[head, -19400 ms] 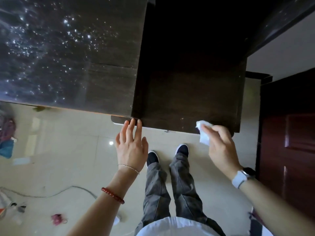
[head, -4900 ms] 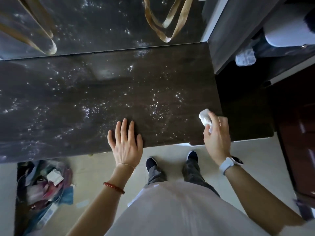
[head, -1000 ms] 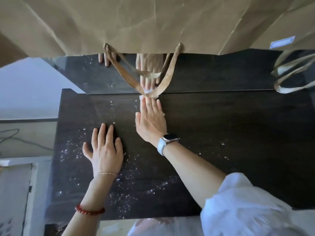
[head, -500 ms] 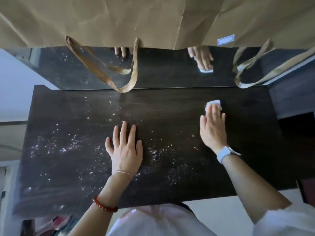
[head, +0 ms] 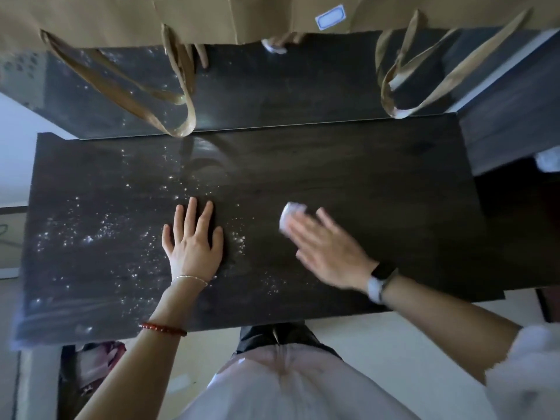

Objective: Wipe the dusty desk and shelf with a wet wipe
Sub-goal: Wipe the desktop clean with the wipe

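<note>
The right hand point(head: 330, 250) presses the wet wipe point(head: 289, 218) flat on the desk point(head: 378, 183) w/ straight fingers, near the middle. The left hand point(head: 192, 245) lies flat & wide beside it, holding nothing. White dust point(head: 91, 234) sits mostly on the left side. Risk: the wipe may just push dust onto the clean part, or the left hand could smear it.

Half a second ago the right hand point(head: 330, 250) pressed the wet wipe point(head: 290, 215) far out near the desk's point(head: 378, 183) back right; now hand and wipe have swept toward the near edge and leftward, closer to the left hand point(head: 194, 242), fingers angled left and blurred. The dust specks beside the left hand look thinner
</note>
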The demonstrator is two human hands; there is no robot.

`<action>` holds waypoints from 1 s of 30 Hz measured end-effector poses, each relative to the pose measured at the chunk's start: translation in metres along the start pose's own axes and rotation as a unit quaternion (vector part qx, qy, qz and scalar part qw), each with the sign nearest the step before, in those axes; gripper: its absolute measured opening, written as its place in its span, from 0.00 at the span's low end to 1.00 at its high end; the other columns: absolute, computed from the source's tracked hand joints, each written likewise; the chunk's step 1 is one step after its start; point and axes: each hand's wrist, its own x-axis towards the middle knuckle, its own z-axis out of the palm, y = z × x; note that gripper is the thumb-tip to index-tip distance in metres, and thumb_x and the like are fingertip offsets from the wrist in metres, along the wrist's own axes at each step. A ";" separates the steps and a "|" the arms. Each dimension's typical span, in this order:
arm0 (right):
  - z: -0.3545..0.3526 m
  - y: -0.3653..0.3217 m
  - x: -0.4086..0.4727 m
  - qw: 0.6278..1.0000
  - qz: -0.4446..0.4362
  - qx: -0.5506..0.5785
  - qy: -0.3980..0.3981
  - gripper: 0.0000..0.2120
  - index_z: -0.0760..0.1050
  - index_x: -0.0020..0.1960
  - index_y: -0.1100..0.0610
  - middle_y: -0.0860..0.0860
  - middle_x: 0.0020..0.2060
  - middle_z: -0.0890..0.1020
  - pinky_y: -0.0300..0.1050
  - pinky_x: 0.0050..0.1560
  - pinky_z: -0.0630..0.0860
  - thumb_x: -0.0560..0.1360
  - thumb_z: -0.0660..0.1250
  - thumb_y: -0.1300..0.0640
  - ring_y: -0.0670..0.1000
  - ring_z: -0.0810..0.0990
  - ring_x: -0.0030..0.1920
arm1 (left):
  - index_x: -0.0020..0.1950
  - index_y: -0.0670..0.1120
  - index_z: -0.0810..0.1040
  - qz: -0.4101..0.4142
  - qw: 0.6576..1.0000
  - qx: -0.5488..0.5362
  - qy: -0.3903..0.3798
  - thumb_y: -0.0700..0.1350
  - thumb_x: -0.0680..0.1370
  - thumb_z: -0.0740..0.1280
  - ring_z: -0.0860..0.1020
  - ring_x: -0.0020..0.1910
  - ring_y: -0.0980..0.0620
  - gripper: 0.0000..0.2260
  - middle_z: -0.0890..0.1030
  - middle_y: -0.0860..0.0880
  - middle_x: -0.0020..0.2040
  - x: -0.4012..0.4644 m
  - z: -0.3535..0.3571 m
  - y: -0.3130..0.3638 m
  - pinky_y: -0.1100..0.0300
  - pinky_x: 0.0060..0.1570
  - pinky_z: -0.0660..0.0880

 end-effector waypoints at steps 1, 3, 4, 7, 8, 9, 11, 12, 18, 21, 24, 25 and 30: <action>-0.002 0.022 0.006 0.997 0.070 -0.009 0.014 0.24 0.62 0.69 0.61 0.58 0.69 0.68 0.61 0.66 0.61 0.77 0.48 0.51 0.58 0.65 0.69 | 0.73 0.55 0.57 -0.003 1.000 0.001 0.001 0.49 0.79 0.56 0.45 0.75 0.51 0.22 0.52 0.52 0.76 0.002 -0.001 0.000 0.48 0.71 0.41; -0.007 0.065 0.013 0.970 0.242 0.024 0.028 0.26 0.63 0.69 0.63 0.61 0.68 0.68 0.63 0.66 0.60 0.77 0.45 0.51 0.60 0.66 0.68 | 0.73 0.56 0.56 -0.006 1.000 0.006 -0.003 0.50 0.79 0.55 0.44 0.75 0.51 0.22 0.50 0.52 0.76 0.004 -0.001 0.000 0.48 0.71 0.40; -0.008 0.079 0.014 0.942 0.328 0.052 0.052 0.27 0.62 0.69 0.64 0.61 0.69 0.66 0.64 0.67 0.57 0.76 0.44 0.50 0.60 0.65 0.69 | 0.73 0.56 0.55 -0.006 1.000 0.010 -0.005 0.50 0.79 0.55 0.44 0.75 0.51 0.22 0.50 0.52 0.76 0.004 -0.001 0.000 0.48 0.71 0.40; -0.003 0.039 0.022 0.907 0.397 0.083 0.115 0.27 0.61 0.69 0.65 0.63 0.68 0.66 0.65 0.67 0.58 0.76 0.46 0.51 0.61 0.63 0.69 | 0.73 0.56 0.54 -0.006 1.000 0.019 -0.015 0.50 0.79 0.54 0.43 0.74 0.51 0.22 0.49 0.52 0.76 0.003 -0.001 -0.001 0.48 0.71 0.40; 0.001 0.003 0.021 0.934 0.330 0.074 0.113 0.26 0.62 0.69 0.64 0.62 0.68 0.67 0.64 0.67 0.59 0.76 0.48 0.51 0.61 0.63 0.70 | 0.73 0.56 0.54 -0.005 1.000 0.022 -0.016 0.51 0.79 0.53 0.43 0.74 0.51 0.22 0.49 0.52 0.76 0.003 -0.002 -0.001 0.48 0.71 0.40; 0.004 -0.034 0.016 0.962 0.245 0.077 0.095 0.25 0.61 0.70 0.62 0.60 0.69 0.66 0.63 0.68 0.57 0.76 0.49 0.51 0.60 0.61 0.71 | 0.73 0.56 0.53 -0.004 1.000 0.022 -0.017 0.51 0.80 0.53 0.43 0.74 0.51 0.22 0.49 0.52 0.76 0.003 -0.002 -0.001 0.48 0.71 0.40; 0.007 -0.087 -0.006 0.989 0.102 0.096 0.050 0.25 0.59 0.71 0.59 0.56 0.71 0.64 0.57 0.70 0.50 0.77 0.51 0.50 0.55 0.58 0.72 | 0.73 0.57 0.53 -0.001 1.000 0.023 -0.019 0.51 0.80 0.53 0.43 0.74 0.51 0.22 0.49 0.52 0.76 0.003 -0.003 -0.002 0.48 0.71 0.40; 0.008 -0.092 -0.018 0.992 0.068 0.092 0.043 0.25 0.58 0.72 0.58 0.54 0.72 0.63 0.56 0.71 0.49 0.77 0.51 0.50 0.53 0.57 0.72 | 0.73 0.56 0.53 0.003 0.999 0.026 -0.023 0.51 0.80 0.53 0.43 0.74 0.51 0.22 0.48 0.52 0.76 0.003 -0.003 -0.002 0.48 0.71 0.40; 0.011 0.001 -0.094 0.893 0.439 0.057 0.075 0.25 0.57 0.72 0.59 0.59 0.71 0.63 0.63 0.69 0.54 0.78 0.46 0.50 0.58 0.60 0.72 | 0.73 0.56 0.52 0.011 0.999 0.029 -0.030 0.52 0.80 0.51 0.42 0.74 0.51 0.22 0.47 0.52 0.76 0.003 -0.003 -0.004 0.48 0.71 0.39; 0.010 -0.003 -0.095 0.778 0.610 0.092 0.120 0.26 0.56 0.72 0.63 0.64 0.70 0.62 0.66 0.69 0.54 0.78 0.47 0.52 0.62 0.57 0.72 | 0.73 0.56 0.53 0.015 0.999 0.022 -0.031 0.52 0.80 0.51 0.42 0.74 0.51 0.22 0.47 0.52 0.76 0.003 -0.004 -0.006 0.47 0.71 0.40; 0.014 -0.077 -0.043 0.814 0.555 0.093 0.142 0.27 0.58 0.72 0.63 0.63 0.70 0.62 0.63 0.69 0.56 0.77 0.49 0.51 0.62 0.58 0.71 | 0.73 0.56 0.54 0.028 0.998 0.018 -0.043 0.51 0.79 0.52 0.44 0.74 0.51 0.22 0.49 0.52 0.76 0.004 -0.010 -0.009 0.47 0.71 0.42; 0.017 -0.112 -0.021 0.852 0.494 0.104 0.142 0.27 0.58 0.72 0.62 0.62 0.71 0.61 0.61 0.70 0.54 0.77 0.49 0.50 0.60 0.57 0.72 | 0.73 0.56 0.55 0.036 0.998 0.016 -0.050 0.51 0.79 0.52 0.44 0.74 0.51 0.21 0.49 0.52 0.76 0.005 -0.013 -0.012 0.47 0.70 0.43; 0.017 -0.226 0.052 0.956 0.246 0.138 0.078 0.26 0.60 0.71 0.58 0.55 0.72 0.63 0.56 0.71 0.53 0.77 0.50 0.49 0.53 0.59 0.72 | 0.70 0.50 0.64 0.109 0.991 -0.028 -0.067 0.46 0.79 0.56 0.51 0.73 0.49 0.18 0.57 0.50 0.75 0.012 -0.039 -0.037 0.47 0.69 0.51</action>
